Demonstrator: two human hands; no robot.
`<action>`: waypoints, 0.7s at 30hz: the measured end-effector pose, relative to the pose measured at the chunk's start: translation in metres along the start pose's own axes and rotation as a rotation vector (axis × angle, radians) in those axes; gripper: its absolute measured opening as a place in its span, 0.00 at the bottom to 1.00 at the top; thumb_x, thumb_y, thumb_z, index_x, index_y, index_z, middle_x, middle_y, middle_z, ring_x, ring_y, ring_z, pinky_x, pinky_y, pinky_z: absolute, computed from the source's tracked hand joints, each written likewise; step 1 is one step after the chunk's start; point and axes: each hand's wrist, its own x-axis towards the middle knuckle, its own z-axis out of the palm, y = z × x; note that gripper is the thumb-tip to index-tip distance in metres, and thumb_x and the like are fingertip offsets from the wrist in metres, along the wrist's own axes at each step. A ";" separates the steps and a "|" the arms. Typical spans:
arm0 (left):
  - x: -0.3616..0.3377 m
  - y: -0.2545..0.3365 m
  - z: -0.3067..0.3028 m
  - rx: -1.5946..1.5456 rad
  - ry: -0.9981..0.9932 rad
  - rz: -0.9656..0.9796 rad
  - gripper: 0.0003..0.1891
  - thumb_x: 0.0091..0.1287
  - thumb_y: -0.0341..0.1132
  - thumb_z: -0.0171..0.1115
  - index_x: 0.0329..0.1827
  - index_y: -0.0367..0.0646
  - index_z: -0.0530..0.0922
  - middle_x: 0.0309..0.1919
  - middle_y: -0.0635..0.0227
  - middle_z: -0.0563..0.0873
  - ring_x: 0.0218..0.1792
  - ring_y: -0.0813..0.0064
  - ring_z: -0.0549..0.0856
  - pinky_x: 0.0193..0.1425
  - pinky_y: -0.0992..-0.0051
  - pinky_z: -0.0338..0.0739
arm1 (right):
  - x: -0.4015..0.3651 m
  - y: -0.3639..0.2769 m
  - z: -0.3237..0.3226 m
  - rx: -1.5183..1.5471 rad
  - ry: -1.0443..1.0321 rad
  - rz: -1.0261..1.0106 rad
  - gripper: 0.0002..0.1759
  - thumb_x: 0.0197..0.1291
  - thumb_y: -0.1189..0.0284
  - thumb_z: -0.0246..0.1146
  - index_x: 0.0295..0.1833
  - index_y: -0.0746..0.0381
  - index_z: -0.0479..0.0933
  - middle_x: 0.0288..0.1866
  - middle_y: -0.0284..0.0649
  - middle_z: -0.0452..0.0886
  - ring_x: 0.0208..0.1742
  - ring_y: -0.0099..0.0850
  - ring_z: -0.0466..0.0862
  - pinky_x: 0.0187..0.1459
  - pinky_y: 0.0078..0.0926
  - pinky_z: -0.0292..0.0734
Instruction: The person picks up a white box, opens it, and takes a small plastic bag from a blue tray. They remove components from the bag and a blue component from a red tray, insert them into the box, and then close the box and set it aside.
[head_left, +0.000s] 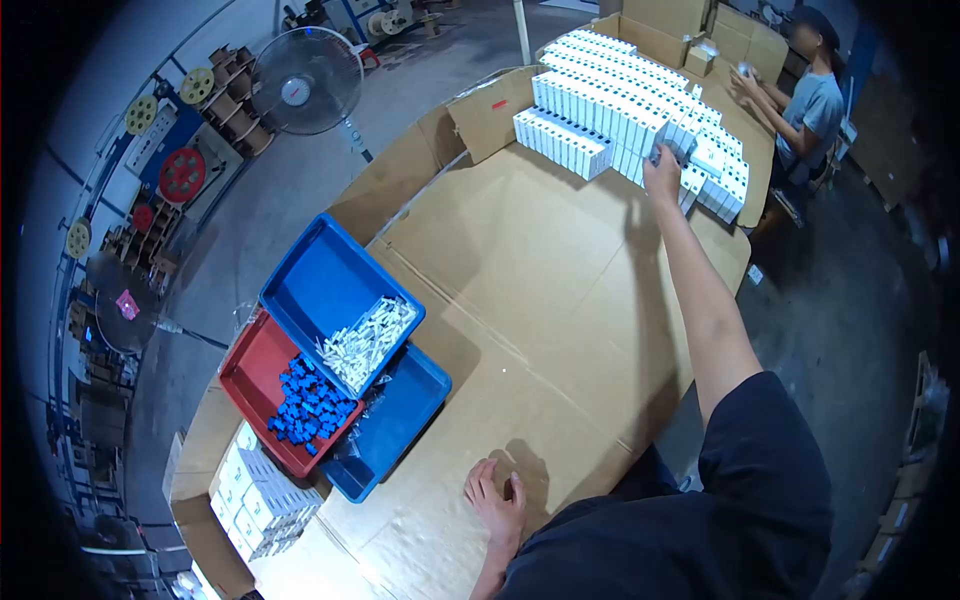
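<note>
My right arm stretches far across the table, and my right hand is closed at the near right side of the stacked white rectangular units. A greyish piece shows by its fingertips, too small to make out. Dark spots line the tops of the units, which stand in tight rows. Near my body, my left hand rests on the cardboard-covered table with its fingers apart and nothing in them.
At left, a blue tray holds small white parts. Below it are a red tray with blue pieces and another blue tray. White boxes sit at lower left. A co-worker is at the far right; a fan stands beyond.
</note>
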 end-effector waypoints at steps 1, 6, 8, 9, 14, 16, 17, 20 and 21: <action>0.001 0.002 -0.001 0.003 -0.003 -0.006 0.22 0.67 0.35 0.71 0.63 0.40 0.79 0.61 0.55 0.83 0.66 0.52 0.79 0.72 0.51 0.68 | -0.007 0.004 -0.002 0.004 0.036 -0.075 0.28 0.62 0.72 0.70 0.67 0.67 0.78 0.63 0.56 0.84 0.65 0.53 0.84 0.67 0.44 0.78; -0.004 -0.002 -0.002 0.009 0.023 -0.046 0.22 0.68 0.38 0.72 0.63 0.42 0.80 0.62 0.58 0.83 0.67 0.55 0.80 0.71 0.54 0.69 | -0.091 0.009 -0.018 0.169 -0.150 -0.259 0.25 0.67 0.75 0.66 0.69 0.68 0.79 0.69 0.52 0.82 0.71 0.47 0.81 0.74 0.41 0.71; 0.001 -0.005 -0.003 -0.007 0.031 -0.079 0.22 0.68 0.38 0.72 0.63 0.43 0.80 0.62 0.59 0.83 0.67 0.57 0.79 0.71 0.55 0.70 | -0.151 -0.047 -0.058 0.119 -0.314 -0.238 0.23 0.69 0.78 0.64 0.68 0.71 0.78 0.69 0.50 0.82 0.72 0.45 0.80 0.75 0.41 0.70; -0.001 -0.007 -0.003 -0.054 0.052 -0.100 0.21 0.68 0.38 0.72 0.63 0.44 0.80 0.62 0.60 0.83 0.67 0.57 0.79 0.71 0.55 0.70 | -0.179 -0.055 -0.069 0.151 -0.400 -0.222 0.22 0.70 0.81 0.62 0.68 0.71 0.78 0.70 0.49 0.82 0.73 0.45 0.80 0.76 0.41 0.70; -0.012 -0.002 -0.013 -0.171 0.098 -0.095 0.19 0.68 0.35 0.71 0.62 0.46 0.81 0.61 0.61 0.83 0.65 0.57 0.80 0.70 0.57 0.71 | -0.310 -0.119 -0.136 0.209 -0.602 -0.293 0.17 0.67 0.83 0.63 0.61 0.71 0.81 0.65 0.51 0.84 0.68 0.47 0.83 0.73 0.40 0.74; -0.015 -0.005 -0.015 -0.164 0.159 -0.082 0.19 0.68 0.35 0.70 0.61 0.46 0.81 0.61 0.63 0.83 0.64 0.58 0.79 0.68 0.57 0.71 | -0.346 -0.145 -0.150 0.312 -0.725 -0.391 0.15 0.66 0.84 0.63 0.58 0.70 0.82 0.62 0.52 0.85 0.66 0.47 0.84 0.70 0.40 0.76; -0.016 -0.010 -0.019 -0.157 0.183 -0.066 0.19 0.68 0.35 0.70 0.61 0.46 0.82 0.60 0.63 0.83 0.64 0.59 0.79 0.67 0.58 0.72 | -0.361 -0.162 -0.155 0.363 -0.765 -0.401 0.15 0.66 0.84 0.63 0.58 0.70 0.82 0.61 0.52 0.86 0.64 0.46 0.85 0.68 0.39 0.77; -0.022 -0.036 -0.050 -0.165 0.235 -0.080 0.17 0.67 0.34 0.70 0.59 0.46 0.82 0.59 0.64 0.83 0.63 0.59 0.80 0.66 0.58 0.72 | -0.394 -0.208 -0.160 0.495 -0.886 -0.422 0.14 0.67 0.84 0.63 0.57 0.68 0.82 0.56 0.50 0.88 0.58 0.42 0.88 0.62 0.36 0.81; -0.025 -0.051 -0.060 -0.141 0.252 -0.089 0.17 0.67 0.34 0.70 0.58 0.46 0.83 0.58 0.64 0.84 0.62 0.59 0.80 0.65 0.58 0.72 | -0.400 -0.220 -0.156 0.527 -0.926 -0.427 0.14 0.67 0.84 0.64 0.57 0.68 0.83 0.54 0.50 0.89 0.55 0.41 0.89 0.60 0.34 0.82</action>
